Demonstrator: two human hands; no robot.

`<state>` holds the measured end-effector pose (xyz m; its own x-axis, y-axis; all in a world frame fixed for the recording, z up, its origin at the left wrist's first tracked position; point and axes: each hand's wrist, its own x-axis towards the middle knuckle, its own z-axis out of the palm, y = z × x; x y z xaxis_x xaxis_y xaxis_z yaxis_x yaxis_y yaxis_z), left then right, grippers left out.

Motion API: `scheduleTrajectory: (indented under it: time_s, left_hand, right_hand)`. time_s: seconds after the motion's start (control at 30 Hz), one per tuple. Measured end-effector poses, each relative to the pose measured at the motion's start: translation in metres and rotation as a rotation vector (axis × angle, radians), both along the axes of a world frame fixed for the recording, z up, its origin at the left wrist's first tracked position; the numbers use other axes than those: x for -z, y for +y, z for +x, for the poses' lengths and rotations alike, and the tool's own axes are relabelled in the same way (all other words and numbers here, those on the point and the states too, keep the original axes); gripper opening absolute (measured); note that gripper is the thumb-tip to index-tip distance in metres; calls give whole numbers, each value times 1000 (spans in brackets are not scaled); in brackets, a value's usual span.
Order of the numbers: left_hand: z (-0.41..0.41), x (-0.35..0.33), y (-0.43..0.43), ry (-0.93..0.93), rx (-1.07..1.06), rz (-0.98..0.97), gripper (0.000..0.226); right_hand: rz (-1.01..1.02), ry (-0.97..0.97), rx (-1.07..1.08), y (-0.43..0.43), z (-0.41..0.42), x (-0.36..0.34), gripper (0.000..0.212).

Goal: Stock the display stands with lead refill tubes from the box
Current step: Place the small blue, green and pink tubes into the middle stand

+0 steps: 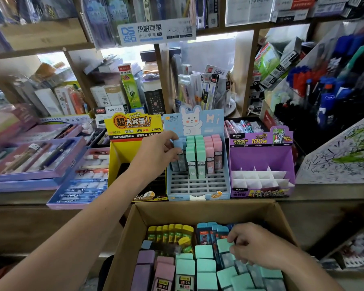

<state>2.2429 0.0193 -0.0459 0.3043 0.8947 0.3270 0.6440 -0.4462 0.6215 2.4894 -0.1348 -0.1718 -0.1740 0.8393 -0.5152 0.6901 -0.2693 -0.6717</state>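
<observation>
A cardboard box point(200, 211) at the bottom centre holds several lead refill tubes point(205, 267) with mint, pink, purple, yellow and blue caps. My right hand point(254, 245) reaches into its right side, fingers curled on a mint-capped tube point(224, 245). Behind the box stand three display stands: a yellow one point(119, 152), a light-blue rabbit one point(198, 185) and a purple one point(261, 156). My left hand point(158, 151) pinches a blue-capped tube point(179, 144) at the rear left slots of the light-blue stand. Mint and pink tubes point(202, 156) fill its back rows.
The purple stand's white dividers point(259, 178) hold nothing. Pen trays point(34, 156) lie on the counter at left. A pen rack point(328, 91) rises at right, next to a scribbled test sheet point(345, 152). Shelves of boxed stationery point(118, 91) stand behind.
</observation>
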Motion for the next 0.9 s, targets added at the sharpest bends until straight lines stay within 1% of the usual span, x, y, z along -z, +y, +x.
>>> scheduleTrajectory:
  time_s: [0.1,0.23,0.33,0.5,0.6,0.7,0.9]
  left_hand:
    - [1,0,-1,69,13,66,15]
    - [1,-3,-1,141,-5,158,17]
    - [-1,-4,1,154,-2,137,17]
    - [-2,-4,6,154,15,47,14]
    - [-1,-3,6,140,5,44,15]
    - [1,0,4,149,-14,81,15]
    - [8,6,-2,344,-125,277,15]
  right_hand:
    - [-3,-6,-9,0,1,1,15]
    - [-6,-9,-16,1,0,1,13]
    - [-5,-11,-18,1,0,1,14]
    - [-2,-16,-21,1,-1,0,15]
    - [-5,-17,-19,1,0,1,16]
    - [-8,-16,-15,1,0,2,16]
    - [7,-21,-17,1,1,5,17]
